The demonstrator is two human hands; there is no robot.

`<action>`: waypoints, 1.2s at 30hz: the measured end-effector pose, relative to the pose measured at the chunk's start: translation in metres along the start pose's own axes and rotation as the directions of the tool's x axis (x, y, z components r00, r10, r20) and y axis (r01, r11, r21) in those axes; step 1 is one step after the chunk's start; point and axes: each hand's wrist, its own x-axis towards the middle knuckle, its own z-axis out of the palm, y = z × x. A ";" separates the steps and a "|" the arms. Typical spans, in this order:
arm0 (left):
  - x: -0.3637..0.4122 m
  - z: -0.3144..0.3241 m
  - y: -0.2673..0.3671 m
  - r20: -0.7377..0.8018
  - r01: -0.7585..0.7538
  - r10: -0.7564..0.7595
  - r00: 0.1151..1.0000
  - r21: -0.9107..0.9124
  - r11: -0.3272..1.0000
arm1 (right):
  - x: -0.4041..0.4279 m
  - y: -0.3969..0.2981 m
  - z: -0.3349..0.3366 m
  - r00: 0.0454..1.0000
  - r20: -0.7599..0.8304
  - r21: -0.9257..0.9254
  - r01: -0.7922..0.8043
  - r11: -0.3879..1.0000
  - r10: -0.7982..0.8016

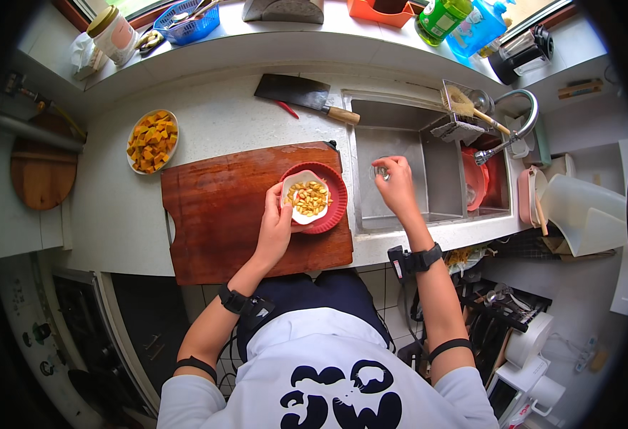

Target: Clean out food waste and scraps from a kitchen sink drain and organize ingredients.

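Note:
My left hand (pixel 276 217) grips a small white scalloped bowl (pixel 304 216) by its left side. In it lie yellowish pumpkin seeds (pixel 308 198). The bowl sits in or just above a red fluted dish (pixel 337 206), on the right part of a reddish-brown wooden cutting board (pixel 228 214). My right hand (pixel 398 184) is over the left basin of the steel sink (pixel 394 142), fingers bent together beside the round drain (pixel 382 170). Whether anything is between those fingers is hard to see.
Behind the board lie a cleaver (pixel 298 91) and a red chilli (pixel 287 109). A plate of diced pumpkin (pixel 153 140) stands at the left. A faucet (pixel 531 115) arches over the right basin, which holds a red plastic basin (pixel 475 182). Bottles (pixel 443 19) line the windowsill.

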 end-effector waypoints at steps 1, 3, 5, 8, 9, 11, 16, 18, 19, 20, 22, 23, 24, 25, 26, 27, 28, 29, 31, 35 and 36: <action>-0.003 0.004 0.008 -0.005 0.066 -0.067 0.998 -0.087 0.994 | -0.006 -0.020 0.002 0.984 -0.084 -0.022 0.154 0.988 -0.155; -0.001 -0.007 -0.007 -0.012 0.012 -0.012 1.000 -0.019 1.000 | -0.018 -0.063 0.007 0.933 -0.137 0.050 0.342 0.938 -0.333; 0.000 -0.010 -0.014 -0.002 -0.040 0.040 0.999 0.047 0.998 | -0.028 -0.092 0.014 0.898 -0.131 0.096 0.432 0.897 -0.419; 0.001 -0.005 -0.013 0.036 -0.075 0.072 0.997 0.068 0.995 | -0.039 -0.110 0.029 0.808 -0.071 0.112 0.588 0.801 -0.584; 0.001 -0.001 -0.009 0.056 -0.113 0.107 0.993 0.126 0.986 | -0.041 -0.112 0.031 0.789 -0.056 0.082 0.614 0.785 -0.611; -0.001 0.004 -0.003 0.079 -0.152 0.139 0.987 0.183 0.971 | -0.042 -0.115 0.037 0.770 -0.041 0.052 0.638 0.768 -0.637; -0.008 0.007 0.006 0.067 -0.107 0.100 0.993 0.107 0.989 | -0.040 -0.123 0.044 0.737 -0.079 0.034 0.675 0.737 -0.672; -0.006 0.004 0.000 0.078 -0.112 0.103 0.992 0.115 0.987 | -0.039 -0.124 0.045 0.720 -0.069 0.005 0.692 0.721 -0.691; -0.005 0.003 -0.002 0.090 -0.117 0.107 0.990 0.123 0.985 | -0.039 -0.124 0.046 0.711 -0.055 -0.024 0.701 0.713 -0.701; -0.005 0.002 -0.004 0.089 -0.118 0.107 0.990 0.123 0.985 | -0.039 -0.123 0.047 0.702 -0.041 -0.053 0.709 0.703 -0.711; -0.005 0.003 -0.004 0.095 -0.113 0.102 0.990 0.118 0.987 | -0.039 -0.122 0.048 0.707 -0.040 -0.047 0.705 0.708 -0.706; -0.006 0.003 -0.003 0.096 -0.113 0.102 0.990 0.117 0.987 | -0.039 -0.121 0.048 0.711 -0.038 -0.040 0.701 0.712 -0.702; -0.007 0.004 0.002 0.094 -0.145 0.131 0.987 0.159 0.976 | -0.039 -0.120 0.047 0.711 -0.038 -0.040 0.701 0.712 -0.702; -0.008 0.005 0.004 0.094 -0.177 0.161 0.982 0.201 0.964 | -0.040 -0.118 0.045 0.723 -0.047 -0.010 0.689 0.724 -0.689; -0.008 0.004 0.004 0.093 -0.176 0.161 0.983 0.201 0.964 | -0.040 -0.116 0.042 0.736 -0.056 0.020 0.677 0.736 -0.675; -0.008 0.003 0.002 0.087 -0.177 0.162 0.983 0.204 0.963 | -0.040 -0.116 0.039 0.736 -0.055 0.019 0.677 0.736 -0.675; -0.007 0.002 0.001 0.081 -0.177 0.164 0.983 0.207 0.962 | -0.041 -0.115 0.035 0.764 -0.063 0.036 0.645 0.763 -0.643; -0.007 0.001 -0.002 0.081 -0.177 0.164 0.983 0.205 0.963 | -0.041 -0.114 0.032 0.790 -0.070 0.053 0.612 0.789 -0.609; -0.006 -0.001 -0.005 0.061 -0.101 0.096 0.993 0.078 0.992 | -0.040 -0.108 0.029 0.805 -0.060 0.064 0.593 0.803 -0.590; -0.006 -0.002 -0.007 0.058 -0.091 0.087 0.994 0.066 0.994 | -0.041 -0.102 0.028 0.812 -0.079 0.016 0.582 0.813 -0.579; -0.006 -0.002 -0.007 0.060 -0.096 0.091 0.994 0.071 0.993 | -0.041 -0.103 0.028 0.811 -0.087 -0.013 0.580 0.815 -0.578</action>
